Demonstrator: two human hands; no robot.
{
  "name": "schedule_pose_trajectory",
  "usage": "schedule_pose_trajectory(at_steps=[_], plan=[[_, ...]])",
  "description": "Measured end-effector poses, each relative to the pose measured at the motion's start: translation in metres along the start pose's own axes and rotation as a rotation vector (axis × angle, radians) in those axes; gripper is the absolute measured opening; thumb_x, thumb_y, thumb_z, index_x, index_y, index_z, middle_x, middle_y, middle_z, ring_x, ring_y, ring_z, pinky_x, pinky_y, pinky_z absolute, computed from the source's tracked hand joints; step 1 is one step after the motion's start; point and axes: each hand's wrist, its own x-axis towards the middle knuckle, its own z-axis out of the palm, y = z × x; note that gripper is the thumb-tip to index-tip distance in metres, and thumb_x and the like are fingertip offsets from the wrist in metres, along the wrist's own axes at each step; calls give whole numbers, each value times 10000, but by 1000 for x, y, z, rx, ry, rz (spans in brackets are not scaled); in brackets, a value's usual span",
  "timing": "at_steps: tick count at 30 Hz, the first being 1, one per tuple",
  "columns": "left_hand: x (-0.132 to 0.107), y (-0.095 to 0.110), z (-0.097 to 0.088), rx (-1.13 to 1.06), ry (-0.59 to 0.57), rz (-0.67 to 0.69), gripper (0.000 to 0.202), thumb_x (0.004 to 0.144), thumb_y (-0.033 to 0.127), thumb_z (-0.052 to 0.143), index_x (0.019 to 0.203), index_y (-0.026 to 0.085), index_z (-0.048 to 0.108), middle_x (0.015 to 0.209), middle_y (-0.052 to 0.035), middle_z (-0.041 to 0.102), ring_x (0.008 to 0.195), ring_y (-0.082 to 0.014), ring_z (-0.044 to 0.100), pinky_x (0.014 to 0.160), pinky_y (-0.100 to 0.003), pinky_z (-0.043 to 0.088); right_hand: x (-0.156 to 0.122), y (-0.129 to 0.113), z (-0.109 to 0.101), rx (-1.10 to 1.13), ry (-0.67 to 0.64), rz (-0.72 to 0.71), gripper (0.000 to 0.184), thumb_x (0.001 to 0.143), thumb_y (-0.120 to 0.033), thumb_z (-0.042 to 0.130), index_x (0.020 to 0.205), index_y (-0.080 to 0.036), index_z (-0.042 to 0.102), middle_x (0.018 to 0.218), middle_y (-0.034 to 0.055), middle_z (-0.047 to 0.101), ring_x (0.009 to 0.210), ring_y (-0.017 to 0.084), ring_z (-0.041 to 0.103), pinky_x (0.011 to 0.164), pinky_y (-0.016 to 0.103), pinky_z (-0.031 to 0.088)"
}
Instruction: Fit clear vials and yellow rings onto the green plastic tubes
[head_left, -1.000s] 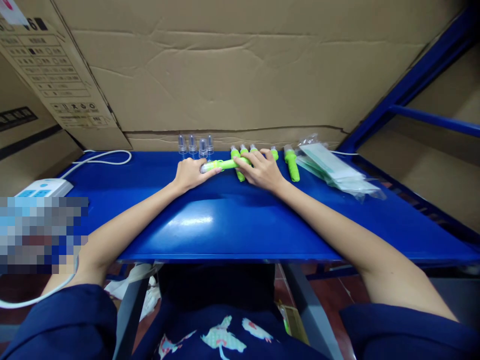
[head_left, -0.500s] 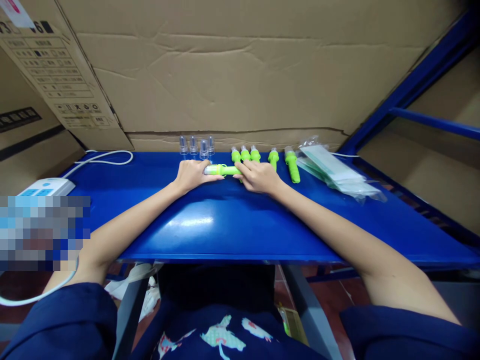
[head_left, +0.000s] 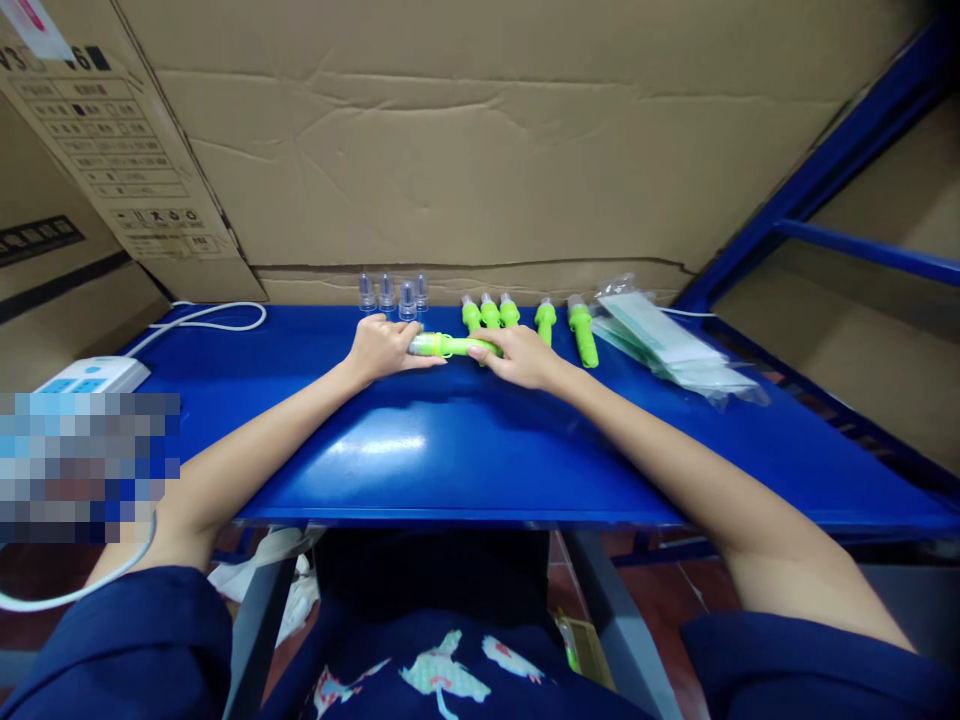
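Note:
My left hand (head_left: pixel 382 347) and my right hand (head_left: pixel 517 355) together hold one bright green pen-shaped part (head_left: pixel 450 346) lying crosswise just above the blue table (head_left: pixel 450 440). The left fingers pinch its clear tip end. The right fingers close on its green end. Behind the hands lie several more green parts (head_left: pixel 510 312) in a row. A group of small clear caps (head_left: pixel 390 294) stands upright at the back, just beyond my left hand.
A stack of flat clear plastic bags (head_left: pixel 667 340) lies at the back right. A white power strip (head_left: pixel 86 374) with its white cable (head_left: pixel 210 315) sits at the left edge. Large cardboard boxes (head_left: pixel 465 150) wall off the back. A blue rack frame (head_left: pixel 825 160) rises at right.
My right hand drew back from the row of green parts and closed on the end of the crosswise part. My left hand barely moved.

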Motion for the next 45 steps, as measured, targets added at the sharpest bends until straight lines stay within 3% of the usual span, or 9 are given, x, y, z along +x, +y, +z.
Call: schedule_pose_trajectory(at_steps=[7, 11, 16, 23, 30, 37, 45], plan=[[0, -1, -3, 40, -30, 18, 821, 759, 940, 401, 907, 196, 716, 689, -111, 740, 594, -231, 662, 607, -339, 349, -1, -3, 9, 6, -14, 11, 440, 1049, -444, 360, 1215, -161, 653, 1108, 160, 743, 916, 327, 693, 710, 408, 487], [0, -1, -5, 10, -22, 54, 805, 778, 909, 444, 1046, 195, 701, 811, -118, 770, 666, -231, 693, 616, -327, 359, -1, 3, 15, 8, 23, 6, 465, 1053, -479, 330, 1162, -166, 656, 1049, 162, 749, 875, 327, 693, 698, 415, 489], [0, -1, -2, 60, -49, 122, 745, 888, 830, 375, 1054, 187, 713, 838, -118, 755, 696, -228, 693, 592, -324, 344, -1, 5, 14, -14, 10, 0, 519, 1064, -493, 270, 1113, -163, 668, 945, 154, 748, 808, 311, 698, 683, 408, 491], [0, 1, 0, 141, -65, 159, 742, 950, 768, 312, 1124, 149, 684, 919, -134, 733, 790, -255, 699, 616, -337, 401, -2, -9, 3, -77, -89, 122, 492, 1062, -455, 292, 1175, -140, 652, 1017, 172, 745, 951, 371, 701, 782, 461, 511], [0, -1, -2, 160, -63, 97, 691, 972, 717, 337, 1146, 128, 655, 1002, -159, 725, 901, -286, 700, 698, -353, 447, -4, -5, 9, -37, 118, 16, 484, 1014, -440, 434, 1378, -127, 493, 1330, 199, 627, 1100, 348, 650, 845, 455, 534], [1, -6, -1, 151, -75, 62, 701, 971, 715, 340, 1180, 117, 641, 1044, -166, 714, 963, -305, 686, 762, -378, 460, 1, 2, 14, -82, 265, -119, 297, 1001, -347, 472, 1168, -125, 579, 1152, 194, 651, 1064, 337, 620, 910, 493, 499], [1, -7, 1, 177, -83, 99, 655, 970, 677, 389, 1242, 135, 637, 1096, -174, 703, 1008, -327, 660, 801, -413, 447, 0, 1, 15, -105, 229, -111, 236, 970, -322, 545, 1083, -123, 599, 1080, 188, 660, 1018, 328, 626, 857, 465, 515]])
